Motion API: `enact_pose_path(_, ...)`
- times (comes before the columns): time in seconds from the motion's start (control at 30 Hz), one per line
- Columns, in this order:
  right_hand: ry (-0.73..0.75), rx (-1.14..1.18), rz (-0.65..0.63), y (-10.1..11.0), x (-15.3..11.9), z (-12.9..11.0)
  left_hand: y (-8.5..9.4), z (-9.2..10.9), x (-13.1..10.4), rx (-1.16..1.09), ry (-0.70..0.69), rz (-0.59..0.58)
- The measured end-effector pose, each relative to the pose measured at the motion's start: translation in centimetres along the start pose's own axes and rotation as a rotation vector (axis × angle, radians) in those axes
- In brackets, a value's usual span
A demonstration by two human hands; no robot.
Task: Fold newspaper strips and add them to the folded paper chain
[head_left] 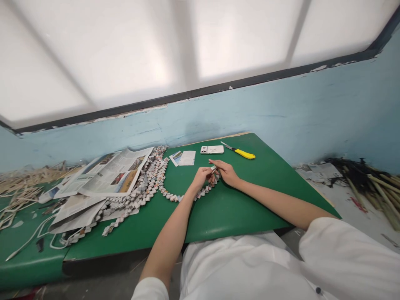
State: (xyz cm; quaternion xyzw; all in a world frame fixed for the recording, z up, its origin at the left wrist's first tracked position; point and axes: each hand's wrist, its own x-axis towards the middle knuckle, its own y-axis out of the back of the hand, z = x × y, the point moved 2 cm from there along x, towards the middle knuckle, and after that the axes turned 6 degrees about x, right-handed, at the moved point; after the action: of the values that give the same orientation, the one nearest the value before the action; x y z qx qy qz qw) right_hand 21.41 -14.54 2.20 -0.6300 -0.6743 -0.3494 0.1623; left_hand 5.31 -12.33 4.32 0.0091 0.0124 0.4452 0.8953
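Note:
A zigzag chain of folded paper (171,196) curves over the green table (231,208) from a large heap of the same chain (150,179) on the left. Its near end runs up to my hands. My left hand (202,178) is closed around the chain's end, fingers pinched together. My right hand (227,171) touches a small folded paper piece (213,168) at that end, thumb and fingers closed on it. The two hands almost meet; the exact fold between the fingertips is too small to make out.
Behind my hands lie a white phone (212,149), a yellow-handled knife (245,154) and small printed paper pieces (187,158). Newspaper sheets (115,173) cover part of the heap. A white cable (28,241) and thin strips (21,196) are at left. Sticks (383,196) lie beyond the right edge.

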Motion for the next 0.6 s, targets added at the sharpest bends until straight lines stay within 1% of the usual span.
enact_pose_path(0.1, 0.005, 0.001, 0.013, 0.06, -0.02, 0.11, 0.00, 0.06, 0.00, -0.027, 0.002, 0.008)
enact_pose_path(0.2, 0.002, -0.027, 0.007, 0.05, 0.00, 0.05, -0.07, 0.22, -0.07, 0.007, 0.016, 0.026)
enact_pose_path(0.37, -0.002, -0.054, 0.010, -0.04, 0.05, -0.10, -0.30, 0.15, -0.03, 0.052, 0.025, 0.006)
enact_pose_path(0.5, -0.002, -0.060, -0.013, -0.03, 0.00, -0.15, -0.38, 0.09, 0.07, 0.031, -0.007, -0.015)
enact_pose_path(0.6, 0.007, -0.085, -0.023, 0.02, -0.06, -0.10, -0.48, 0.28, 0.04, 0.084, -0.044, -0.016)
